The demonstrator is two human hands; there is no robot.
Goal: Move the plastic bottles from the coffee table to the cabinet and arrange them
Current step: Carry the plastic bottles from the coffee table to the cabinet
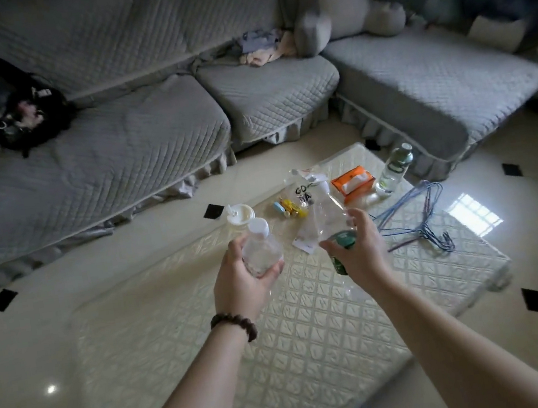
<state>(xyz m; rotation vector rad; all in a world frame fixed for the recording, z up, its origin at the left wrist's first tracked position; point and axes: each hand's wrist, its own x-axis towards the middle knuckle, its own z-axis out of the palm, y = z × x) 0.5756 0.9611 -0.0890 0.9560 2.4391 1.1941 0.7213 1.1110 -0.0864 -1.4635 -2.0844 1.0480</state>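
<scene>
My left hand point(240, 282) grips a small clear plastic bottle with a white cap point(260, 246), held above the coffee table point(313, 336). My right hand point(358, 250) is closed around a taller clear bottle with a green label point(332, 222), its neck pointing away from me. A third clear bottle with a green label point(397, 165) stands upright at the table's far right corner, beyond both hands. No cabinet is in view.
On the far part of the table lie an orange tissue pack point(353, 183), a white round lid point(240, 215), small wrapped items point(289, 208), clear bags and blue wire hangers point(418, 217). A grey sofa point(114, 149) with a black backpack point(19, 107) wraps behind.
</scene>
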